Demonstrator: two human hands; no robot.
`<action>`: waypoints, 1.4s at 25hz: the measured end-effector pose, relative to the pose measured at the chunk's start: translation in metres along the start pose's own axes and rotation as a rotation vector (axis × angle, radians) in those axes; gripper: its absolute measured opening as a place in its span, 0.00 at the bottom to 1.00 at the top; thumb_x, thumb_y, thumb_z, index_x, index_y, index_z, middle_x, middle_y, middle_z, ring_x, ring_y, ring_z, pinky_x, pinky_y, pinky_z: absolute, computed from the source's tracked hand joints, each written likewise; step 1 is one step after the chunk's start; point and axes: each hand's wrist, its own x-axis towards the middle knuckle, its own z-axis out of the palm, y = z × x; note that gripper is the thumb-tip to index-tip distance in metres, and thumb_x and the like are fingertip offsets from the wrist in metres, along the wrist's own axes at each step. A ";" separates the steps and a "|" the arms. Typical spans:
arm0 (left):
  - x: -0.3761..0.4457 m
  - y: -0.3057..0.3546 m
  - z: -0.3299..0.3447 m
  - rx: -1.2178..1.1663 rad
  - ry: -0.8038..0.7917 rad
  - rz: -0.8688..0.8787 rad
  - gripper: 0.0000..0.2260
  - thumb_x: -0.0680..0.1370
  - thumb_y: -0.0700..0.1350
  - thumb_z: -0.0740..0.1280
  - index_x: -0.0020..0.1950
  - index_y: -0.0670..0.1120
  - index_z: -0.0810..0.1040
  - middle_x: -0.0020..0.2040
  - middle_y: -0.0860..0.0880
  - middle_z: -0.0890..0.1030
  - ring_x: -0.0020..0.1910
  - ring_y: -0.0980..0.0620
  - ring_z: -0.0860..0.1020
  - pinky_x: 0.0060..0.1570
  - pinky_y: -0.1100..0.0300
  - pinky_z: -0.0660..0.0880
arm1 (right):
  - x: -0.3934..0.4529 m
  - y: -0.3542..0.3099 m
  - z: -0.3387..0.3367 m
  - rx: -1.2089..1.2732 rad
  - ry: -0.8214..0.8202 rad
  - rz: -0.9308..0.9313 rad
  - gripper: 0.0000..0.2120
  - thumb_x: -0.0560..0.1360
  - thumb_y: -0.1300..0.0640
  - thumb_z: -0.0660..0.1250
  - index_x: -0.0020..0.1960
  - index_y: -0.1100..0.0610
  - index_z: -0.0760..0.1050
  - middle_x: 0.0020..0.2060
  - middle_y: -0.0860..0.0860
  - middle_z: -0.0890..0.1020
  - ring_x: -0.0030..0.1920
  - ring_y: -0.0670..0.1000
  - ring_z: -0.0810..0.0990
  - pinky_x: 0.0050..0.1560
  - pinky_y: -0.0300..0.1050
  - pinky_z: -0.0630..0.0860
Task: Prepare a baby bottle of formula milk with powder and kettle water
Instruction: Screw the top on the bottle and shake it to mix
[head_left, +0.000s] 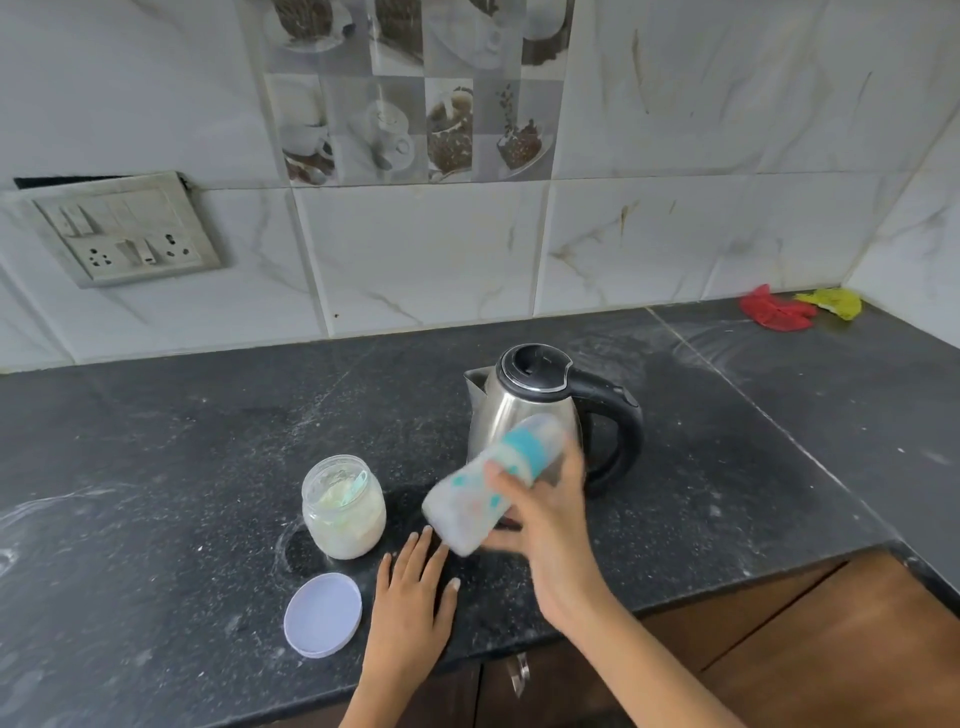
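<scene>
Your dark speckled worktop (156, 467) runs along the tiled wall and turns at the far right corner, its front edge crossing just under your forearms. On it, toward the middle and nearer the back edge than the front, stands the steel kettle (524, 415), lid shut, spout to the left and black handle to the right. In front of the kettle your right hand (550, 514) is wrapped around the baby bottle (488, 491), gripping it about the middle; the bottle is off the worktop, tilted with its teal collar and clear cap up toward the kettle and its base down to the left, and it is blurred, so you cannot read what is inside it. Left of the bottle the powder jar (344, 509) stands upright and uncapped, with pale powder in it, well apart from the kettle. Your left hand (413, 597) lies flat and empty on the worktop near the front edge, fingers spread, palm down, just below the bottle's base and right of the jar lid (323, 614), which lies flat near the front edge in front of the jar. In the far right corner sit a red cloth (774, 312) and a yellow cloth (834, 302), touching each other
</scene>
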 end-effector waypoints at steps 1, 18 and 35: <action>-0.001 0.003 -0.003 -0.042 0.029 0.030 0.21 0.75 0.51 0.57 0.67 0.48 0.68 0.65 0.44 0.76 0.66 0.45 0.69 0.62 0.39 0.69 | -0.006 0.008 0.003 -0.090 -0.102 0.075 0.35 0.70 0.64 0.75 0.69 0.42 0.63 0.54 0.54 0.83 0.52 0.56 0.85 0.42 0.59 0.83; -0.008 0.010 -0.004 -0.238 0.113 -0.044 0.25 0.73 0.52 0.57 0.69 0.68 0.58 0.63 0.48 0.75 0.63 0.49 0.70 0.64 0.44 0.68 | -0.003 0.014 0.004 -0.141 -0.201 0.082 0.37 0.68 0.63 0.77 0.69 0.41 0.64 0.56 0.55 0.82 0.55 0.56 0.84 0.44 0.60 0.83; -0.003 -0.004 0.003 -0.097 0.004 -0.022 0.22 0.76 0.48 0.62 0.70 0.52 0.65 0.68 0.49 0.73 0.69 0.47 0.69 0.68 0.46 0.63 | 0.001 0.025 -0.010 -0.309 -0.163 -0.241 0.40 0.69 0.65 0.77 0.72 0.43 0.61 0.59 0.48 0.81 0.55 0.53 0.84 0.49 0.54 0.83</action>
